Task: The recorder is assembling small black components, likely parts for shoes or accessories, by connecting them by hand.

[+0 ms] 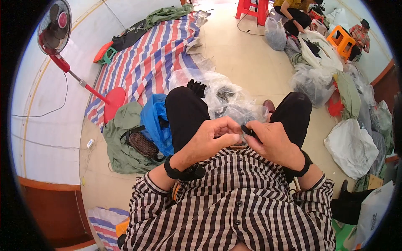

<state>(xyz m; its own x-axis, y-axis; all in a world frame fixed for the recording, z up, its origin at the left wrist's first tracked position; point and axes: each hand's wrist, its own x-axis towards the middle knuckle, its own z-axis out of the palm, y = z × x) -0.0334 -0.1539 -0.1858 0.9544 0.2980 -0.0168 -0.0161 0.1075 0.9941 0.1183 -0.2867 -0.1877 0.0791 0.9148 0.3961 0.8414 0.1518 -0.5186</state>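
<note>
Both of my hands meet in front of my shirt, above my lap. My right hand [274,140] is closed around a small black piece [247,130], whose kind I cannot make out. My left hand [211,136] has its thumb and forefinger pinched together close beside that piece; what sits between those fingertips is too small to name. Past my hands, between my knees, lies a clear plastic bag [226,85] with dark things in it. Several black finger-like pieces [197,88] show beside my left knee.
A blue bag [154,121] and green cloth [121,138] lie left of my knee. A red standing fan [112,100] is on striped sheeting [144,54]. Plastic bags [314,83] line the right side, near an orange stool [341,42] and two other people.
</note>
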